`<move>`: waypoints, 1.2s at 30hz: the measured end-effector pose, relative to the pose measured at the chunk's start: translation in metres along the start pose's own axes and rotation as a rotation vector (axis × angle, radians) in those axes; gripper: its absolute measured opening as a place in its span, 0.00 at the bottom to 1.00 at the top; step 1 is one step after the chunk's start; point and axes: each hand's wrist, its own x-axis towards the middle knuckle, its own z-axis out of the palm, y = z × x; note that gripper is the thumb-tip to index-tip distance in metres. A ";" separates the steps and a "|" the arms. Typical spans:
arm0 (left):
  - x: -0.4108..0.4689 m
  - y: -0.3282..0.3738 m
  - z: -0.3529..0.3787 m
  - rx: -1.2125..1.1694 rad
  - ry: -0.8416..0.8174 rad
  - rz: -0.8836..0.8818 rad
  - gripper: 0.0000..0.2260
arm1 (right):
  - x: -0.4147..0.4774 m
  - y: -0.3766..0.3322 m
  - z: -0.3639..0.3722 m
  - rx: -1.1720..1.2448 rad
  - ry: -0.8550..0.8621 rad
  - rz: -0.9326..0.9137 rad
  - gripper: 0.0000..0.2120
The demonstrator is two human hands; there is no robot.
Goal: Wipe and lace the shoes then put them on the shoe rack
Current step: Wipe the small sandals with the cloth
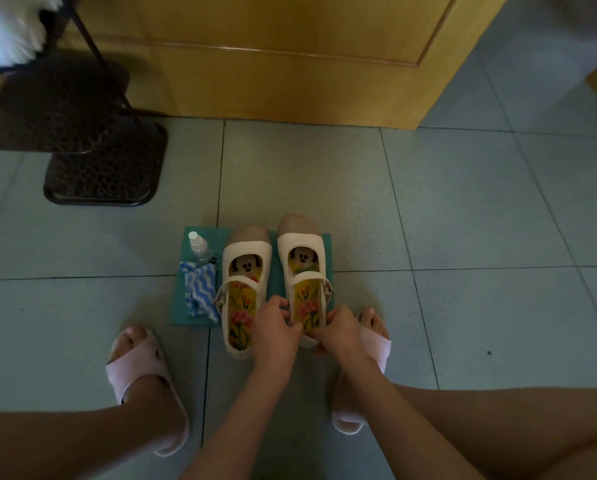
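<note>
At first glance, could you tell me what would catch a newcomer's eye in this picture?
The pair of white shoes with bright cartoon and flower insoles stands out, side by side on a teal mat in the middle of the tiled floor. The left hand and right hand grip the heel of the right-side shoe. Left of the shoes lie a small spray bottle and a blue-and-white striped cloth.

Tiled floor (463, 202), grey-green. Wooden door (290, 64), yellow-brown, at the far side. Pink slippers (141, 368), one pair, worn.
</note>
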 end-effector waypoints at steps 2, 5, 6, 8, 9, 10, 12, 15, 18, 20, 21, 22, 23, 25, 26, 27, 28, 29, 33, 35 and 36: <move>0.001 -0.001 0.003 0.000 -0.004 0.005 0.12 | 0.004 0.002 -0.002 0.025 -0.008 0.015 0.17; 0.003 -0.002 0.005 -0.022 -0.026 0.000 0.13 | 0.010 0.005 -0.005 0.046 -0.033 0.061 0.17; 0.003 -0.003 0.005 -0.041 -0.036 -0.006 0.14 | 0.011 0.006 -0.005 0.057 -0.030 0.064 0.17; 0.002 -0.004 0.006 -0.072 -0.047 -0.013 0.14 | 0.011 0.007 -0.003 0.065 -0.015 0.064 0.19; 0.002 -0.005 0.006 -0.086 -0.047 -0.013 0.14 | 0.011 0.007 -0.002 0.065 -0.012 0.067 0.19; 0.001 -0.006 0.006 -0.096 -0.047 -0.012 0.14 | 0.011 0.007 -0.002 0.064 -0.012 0.070 0.19; 0.000 -0.008 0.007 -0.114 -0.042 -0.008 0.14 | 0.012 0.007 -0.002 0.062 -0.023 0.070 0.19; 0.001 -0.009 0.009 -0.131 -0.027 -0.003 0.13 | 0.011 0.007 -0.002 0.039 -0.010 0.055 0.18; 0.003 -0.009 0.009 -0.126 -0.032 -0.001 0.12 | 0.010 0.006 -0.002 0.024 0.025 0.028 0.17; 0.004 -0.009 0.009 -0.129 -0.031 -0.004 0.12 | 0.012 0.006 -0.002 -0.009 0.022 0.017 0.17; 0.004 -0.010 0.009 -0.129 -0.029 -0.004 0.12 | 0.012 0.005 -0.002 -0.028 0.015 0.014 0.17; 0.003 -0.010 0.009 -0.128 -0.027 -0.005 0.13 | 0.013 0.004 -0.002 -0.043 0.008 0.007 0.16; 0.003 -0.010 0.009 -0.127 -0.026 -0.004 0.13 | 0.014 0.004 -0.002 -0.053 -0.001 0.002 0.16; 0.002 -0.009 0.008 -0.134 -0.034 0.000 0.12 | 0.015 0.003 -0.004 -0.061 -0.010 0.003 0.15; 0.002 -0.008 0.005 -0.130 -0.046 0.005 0.12 | 0.014 0.002 -0.004 -0.069 -0.011 -0.003 0.14; 0.002 -0.006 0.002 -0.123 -0.059 0.012 0.11 | 0.012 0.002 -0.005 -0.078 -0.006 -0.017 0.13; 0.001 -0.006 -0.003 -0.116 -0.069 0.022 0.10 | 0.009 0.002 -0.005 -0.087 0.003 -0.033 0.13; 0.001 -0.007 -0.007 -0.118 -0.067 0.035 0.10 | 0.007 0.002 -0.005 -0.095 0.023 -0.043 0.14; -0.001 -0.012 -0.037 -0.152 0.061 0.054 0.09 | 0.001 -0.006 -0.008 -0.214 0.110 -0.063 0.18; 0.002 -0.015 -0.052 -0.075 0.151 0.071 0.09 | 0.007 -0.008 -0.002 -0.244 0.112 -0.058 0.24; 0.004 -0.017 -0.057 -0.040 0.185 0.070 0.09 | 0.010 -0.007 0.002 -0.233 0.109 -0.060 0.27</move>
